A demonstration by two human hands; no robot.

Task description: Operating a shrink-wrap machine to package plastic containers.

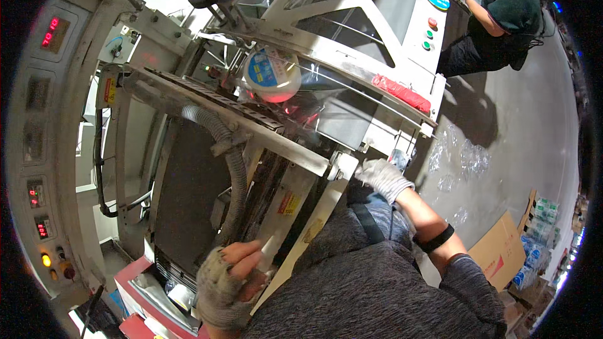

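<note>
My left hand [227,282], in a greyish glove with bare fingertips, is beside the machine's near rail at the lower middle. Its fingers are loosely bent, apart from the thumb, and nothing shows clearly between them. My right hand [384,179], in a white knit glove, is by the metal bracket [342,166] at the near corner of the packing machine. Its fingers curl down and their tips are hidden. Farther off, a round white tub [273,75] with a blue and yellow label lies in clear film on the machine, red light on its lower side.
A control panel [47,150] with red displays runs down the left. A grey ribbed hose [235,176] crosses the machine. Red wrap [402,92] lies on the far frame near several buttons. Another person [509,19] holds a white tub at upper right. Cardboard [499,251] stands lower right.
</note>
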